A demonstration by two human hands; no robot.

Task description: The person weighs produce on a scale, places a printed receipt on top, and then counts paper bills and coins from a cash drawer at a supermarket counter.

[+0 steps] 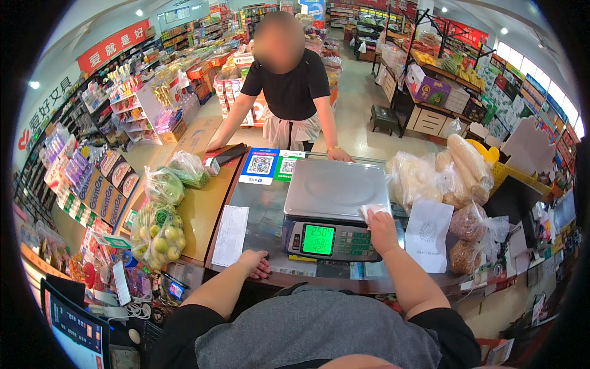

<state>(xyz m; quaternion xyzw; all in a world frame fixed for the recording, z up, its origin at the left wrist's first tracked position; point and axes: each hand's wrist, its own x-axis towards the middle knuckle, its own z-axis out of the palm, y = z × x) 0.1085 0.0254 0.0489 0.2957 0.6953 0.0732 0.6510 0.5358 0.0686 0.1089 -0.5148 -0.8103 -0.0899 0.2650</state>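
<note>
A digital weighing scale [337,184] with a steel platform and a lit green display stands on the glass counter [265,207]. At the platform's front right corner, my right hand [383,230] holds a crumpled white tissue [372,213] against the metal. My left hand [256,264] rests on the counter's near edge, left of the scale, its fingers loosely curled; whether anything lies under them cannot be told. Just beyond it is a white printed slip [231,235]. A larger white sheet with a round mark [427,237] lies right of the scale.
Across the counter a person [288,92] leans on both hands. Bagged green fruit [159,235] and bagged vegetables [165,184] sit left. Bagged pale food [415,177] and bags of brown grains or nuts [466,223] sit right. A monitor [76,327] stands at lower left.
</note>
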